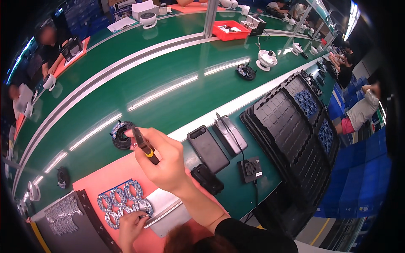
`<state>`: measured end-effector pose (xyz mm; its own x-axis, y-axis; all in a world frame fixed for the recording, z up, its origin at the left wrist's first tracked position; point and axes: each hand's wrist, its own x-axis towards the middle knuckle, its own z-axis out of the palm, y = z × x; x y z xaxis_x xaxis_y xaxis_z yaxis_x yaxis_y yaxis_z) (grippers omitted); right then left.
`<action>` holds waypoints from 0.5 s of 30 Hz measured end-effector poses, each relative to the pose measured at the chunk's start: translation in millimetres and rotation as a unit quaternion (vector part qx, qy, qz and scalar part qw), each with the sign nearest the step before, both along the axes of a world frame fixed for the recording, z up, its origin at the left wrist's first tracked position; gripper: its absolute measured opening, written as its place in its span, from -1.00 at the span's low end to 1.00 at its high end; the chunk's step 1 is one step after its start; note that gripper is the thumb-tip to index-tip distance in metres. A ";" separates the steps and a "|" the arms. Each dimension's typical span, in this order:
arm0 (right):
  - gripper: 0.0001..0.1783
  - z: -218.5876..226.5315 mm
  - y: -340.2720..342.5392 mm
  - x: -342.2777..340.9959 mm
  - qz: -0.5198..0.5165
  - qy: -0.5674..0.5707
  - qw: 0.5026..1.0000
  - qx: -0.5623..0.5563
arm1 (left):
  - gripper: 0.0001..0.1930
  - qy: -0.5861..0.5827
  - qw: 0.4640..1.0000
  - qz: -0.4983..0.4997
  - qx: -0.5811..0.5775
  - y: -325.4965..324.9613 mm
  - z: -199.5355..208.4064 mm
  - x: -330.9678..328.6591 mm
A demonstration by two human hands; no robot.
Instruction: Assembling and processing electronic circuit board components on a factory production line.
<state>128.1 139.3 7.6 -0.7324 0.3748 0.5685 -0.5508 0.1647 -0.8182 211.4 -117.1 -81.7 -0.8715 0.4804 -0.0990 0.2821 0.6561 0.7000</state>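
Observation:
My right hand (162,158) is closed round a small dark hand tool (145,145) with a yellow band; its exact kind is unclear. Just past its fingertips, on the green belt, is a round black part (121,139) with a circuit board in it; I cannot tell whether the fingers touch it. On the pink mat (97,179) lies a panel of several ring-shaped circuit boards (118,196). My left hand (131,230) has its thumb and fingers together at the panel's near right edge, beside a silver metal strip (168,208).
Right of the mat sit a black case (207,147), a grey device (230,135) and a small black fan-like box (249,169) with a cable. Stacked black trays (282,122) stand farther right. Another round part (246,71) and a white housing (266,60) are up the belt. Co-workers sit around.

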 end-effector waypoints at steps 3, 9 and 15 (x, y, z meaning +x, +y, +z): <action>-0.65 2.4 0.7 3.2 -0.001 -0.005 1.000 0.000 | -0.87 -0.008 0.998 0.036 0.040 -10.1 -10.7 4.0; -0.66 4.1 1.2 5.0 -0.009 -0.013 1.000 0.002 | -0.88 -0.064 0.991 0.057 0.106 -16.9 -31.2 4.4; -0.67 -0.2 3.4 3.6 -0.001 -0.023 1.000 -0.003 | -0.88 -0.086 0.987 0.041 0.132 -18.3 -35.9 -1.9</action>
